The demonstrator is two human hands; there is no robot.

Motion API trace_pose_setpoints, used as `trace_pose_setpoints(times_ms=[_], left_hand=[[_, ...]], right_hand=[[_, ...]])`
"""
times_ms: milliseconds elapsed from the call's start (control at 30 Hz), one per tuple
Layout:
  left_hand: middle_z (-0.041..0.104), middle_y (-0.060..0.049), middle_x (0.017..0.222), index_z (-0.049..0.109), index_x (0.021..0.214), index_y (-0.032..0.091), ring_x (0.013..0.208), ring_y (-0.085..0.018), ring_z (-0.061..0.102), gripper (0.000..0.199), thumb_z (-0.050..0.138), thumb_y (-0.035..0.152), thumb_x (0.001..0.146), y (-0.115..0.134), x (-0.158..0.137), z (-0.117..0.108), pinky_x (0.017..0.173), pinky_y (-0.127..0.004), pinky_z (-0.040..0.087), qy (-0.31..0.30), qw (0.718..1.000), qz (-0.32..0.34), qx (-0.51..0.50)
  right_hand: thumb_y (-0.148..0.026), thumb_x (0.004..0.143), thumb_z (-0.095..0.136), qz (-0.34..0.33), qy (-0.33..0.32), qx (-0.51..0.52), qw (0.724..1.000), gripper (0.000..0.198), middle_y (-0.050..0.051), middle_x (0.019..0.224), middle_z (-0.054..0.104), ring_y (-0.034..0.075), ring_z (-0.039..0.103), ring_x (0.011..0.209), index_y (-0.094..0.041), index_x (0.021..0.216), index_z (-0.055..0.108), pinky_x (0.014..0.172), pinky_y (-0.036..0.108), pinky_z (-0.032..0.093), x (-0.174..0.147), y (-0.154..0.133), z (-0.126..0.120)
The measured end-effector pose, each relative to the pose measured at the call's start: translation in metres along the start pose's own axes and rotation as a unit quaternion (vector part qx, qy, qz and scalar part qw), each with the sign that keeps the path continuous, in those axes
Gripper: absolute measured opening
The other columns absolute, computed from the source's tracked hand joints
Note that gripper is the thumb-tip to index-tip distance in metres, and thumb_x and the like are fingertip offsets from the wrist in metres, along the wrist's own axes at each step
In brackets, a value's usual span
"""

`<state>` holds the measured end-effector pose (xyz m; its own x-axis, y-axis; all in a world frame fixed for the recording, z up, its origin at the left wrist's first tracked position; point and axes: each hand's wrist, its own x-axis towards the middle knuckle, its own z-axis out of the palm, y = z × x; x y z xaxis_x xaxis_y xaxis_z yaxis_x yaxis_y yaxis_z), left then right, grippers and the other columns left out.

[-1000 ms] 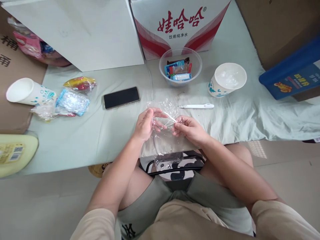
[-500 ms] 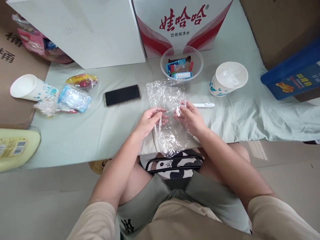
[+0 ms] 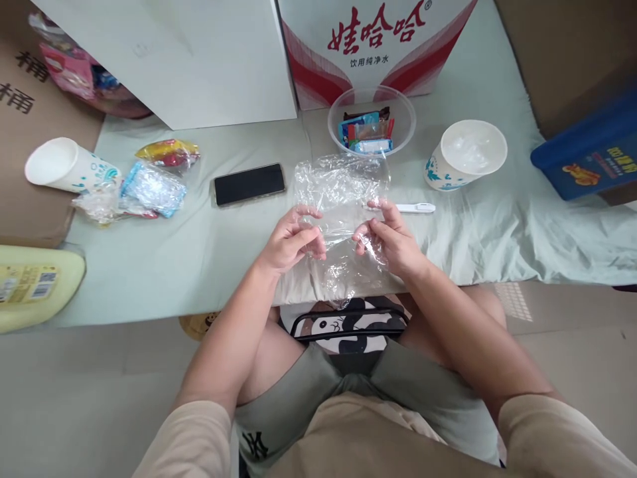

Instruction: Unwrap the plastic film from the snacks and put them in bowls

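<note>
A crinkled, see-through plastic film bag [image 3: 343, 179] stretches between my hands, its lower end drooping over the table edge. At its left side, my left hand [image 3: 294, 242] pinches the film between thumb and curled fingers, with the index finger held apart. My right hand [image 3: 393, 240] grips the opposite side, some film bunched over its fingers. Just beyond the right hand lies a slim white stick-like tool [image 3: 418, 208], partly hidden. A clear plastic bowl [image 3: 407, 136] with several wrapped snacks stands right behind the film.
A phone [image 3: 249, 184] lies left of the film. A paper cup [image 3: 440, 169] with clear plastic inside stands at right; another cup [image 3: 52, 162] lies tipped at left beside wrapped packets [image 3: 154, 189]. Boxes [image 3: 378, 60] line the back. A yellow-green jug [image 3: 40, 285] is at near left.
My hands have moved a little apart, spreading the film wider between them. The whole view has shifted slightly.
</note>
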<state>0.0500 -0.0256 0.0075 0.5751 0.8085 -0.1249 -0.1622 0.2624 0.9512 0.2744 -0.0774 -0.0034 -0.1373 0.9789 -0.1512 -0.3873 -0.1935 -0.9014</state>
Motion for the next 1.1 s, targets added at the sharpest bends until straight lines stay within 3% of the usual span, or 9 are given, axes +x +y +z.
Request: trace_pose_setpoints(times_ms=[100, 200, 333, 467, 533, 667, 767, 933, 1100], left_hand=[[0.070, 0.005, 0.063, 0.064, 0.091, 0.023, 0.051, -0.013, 0.067, 0.026, 0.079, 0.038, 0.077, 0.003, 0.001, 0.001, 0.051, -0.026, 0.057, 0.005, 0.998, 0.012, -0.066], [0.071, 0.001, 0.065, 0.068, 0.078, 0.019, 0.056, -0.015, 0.069, 0.017, 0.075, 0.034, 0.073, -0.001, 0.009, -0.001, 0.059, -0.031, 0.060, 0.024, 0.996, -0.006, -0.084], [0.071, -0.005, 0.068, 0.071, 0.070, 0.017, 0.065, -0.017, 0.069, 0.036, 0.062, 0.050, 0.082, -0.010, 0.022, -0.006, 0.065, -0.032, 0.059, 0.070, 0.997, 0.032, -0.026], [0.070, -0.005, 0.074, 0.072, 0.075, 0.017, 0.066, -0.014, 0.063, 0.030, 0.064, 0.043, 0.086, -0.013, 0.020, -0.008, 0.060, -0.026, 0.049, 0.081, 0.980, 0.098, 0.154], [0.069, -0.003, 0.080, 0.072, 0.087, 0.018, 0.065, -0.012, 0.060, 0.018, 0.072, 0.034, 0.080, -0.012, 0.014, -0.009, 0.058, -0.025, 0.046, 0.074, 0.968, 0.113, 0.209], [0.071, -0.002, 0.100, 0.062, 0.124, 0.027, 0.078, -0.013, 0.065, 0.056, 0.082, 0.025, 0.071, -0.012, 0.005, -0.010, 0.067, -0.025, 0.051, 0.115, 0.971, 0.114, 0.176], [0.072, -0.004, 0.112, 0.057, 0.134, 0.032, 0.091, -0.017, 0.070, 0.072, 0.087, 0.038, 0.068, -0.012, 0.006, -0.006, 0.076, -0.028, 0.055, 0.118, 0.988, 0.071, 0.075], [0.077, -0.011, 0.112, 0.072, 0.108, 0.020, 0.102, -0.025, 0.074, 0.052, 0.088, 0.052, 0.070, -0.015, 0.013, 0.009, 0.088, -0.037, 0.060, -0.021, 0.998, -0.049, -0.024], [0.080, -0.010, 0.106, 0.072, 0.103, 0.018, 0.093, -0.021, 0.075, 0.041, 0.082, 0.050, 0.079, -0.016, 0.015, 0.015, 0.075, -0.031, 0.060, 0.033, 0.999, -0.039, 0.007]], right_hand=[[-0.044, 0.082, 0.074, 0.000, -0.004, 0.040, 0.999, 0.026, -0.004, 0.079, 0.071, 0.011, 0.062, 0.053, -0.026, 0.087, 0.056, 0.054, 0.028, 0.053, 0.002, -0.001, -0.002], [-0.046, 0.076, 0.073, 0.015, -0.013, 0.060, 0.998, 0.027, 0.000, 0.082, 0.070, 0.014, 0.064, 0.059, -0.023, 0.076, 0.057, 0.055, 0.030, 0.053, 0.008, -0.002, -0.006], [-0.069, 0.081, 0.059, 0.033, 0.009, 0.013, 0.999, 0.048, 0.006, 0.084, 0.066, 0.018, 0.064, 0.073, -0.023, 0.071, 0.056, 0.063, 0.032, 0.054, 0.015, 0.001, -0.009], [-0.052, 0.079, 0.076, -0.003, 0.086, -0.040, 0.996, 0.036, 0.002, 0.111, 0.064, 0.015, 0.063, 0.083, -0.027, 0.096, 0.055, 0.070, 0.030, 0.054, 0.015, 0.005, -0.010], [-0.040, 0.074, 0.082, -0.006, 0.093, -0.063, 0.994, 0.056, 0.001, 0.118, 0.061, 0.013, 0.063, 0.083, -0.033, 0.119, 0.051, 0.073, 0.030, 0.055, 0.012, 0.005, -0.013], [-0.028, 0.069, 0.084, 0.015, 0.072, -0.114, 0.991, 0.086, -0.001, 0.100, 0.063, 0.014, 0.062, 0.078, -0.034, 0.143, 0.040, 0.072, 0.031, 0.054, 0.008, 0.001, -0.018], [-0.027, 0.072, 0.081, -0.015, 0.088, -0.127, 0.988, 0.080, -0.001, 0.093, 0.064, 0.016, 0.061, 0.077, -0.036, 0.143, 0.044, 0.072, 0.034, 0.054, 0.006, -0.003, -0.017], [-0.038, 0.073, 0.083, -0.028, 0.112, -0.062, 0.991, 0.062, 0.000, 0.100, 0.067, 0.017, 0.064, 0.083, -0.037, 0.129, 0.055, 0.076, 0.035, 0.056, 0.008, -0.007, -0.009], [-0.044, 0.079, 0.079, 0.026, 0.044, -0.084, 0.995, 0.028, 0.001, 0.082, 0.065, 0.015, 0.060, 0.075, -0.022, 0.090, 0.065, 0.071, 0.032, 0.051, 0.005, -0.003, -0.006]])
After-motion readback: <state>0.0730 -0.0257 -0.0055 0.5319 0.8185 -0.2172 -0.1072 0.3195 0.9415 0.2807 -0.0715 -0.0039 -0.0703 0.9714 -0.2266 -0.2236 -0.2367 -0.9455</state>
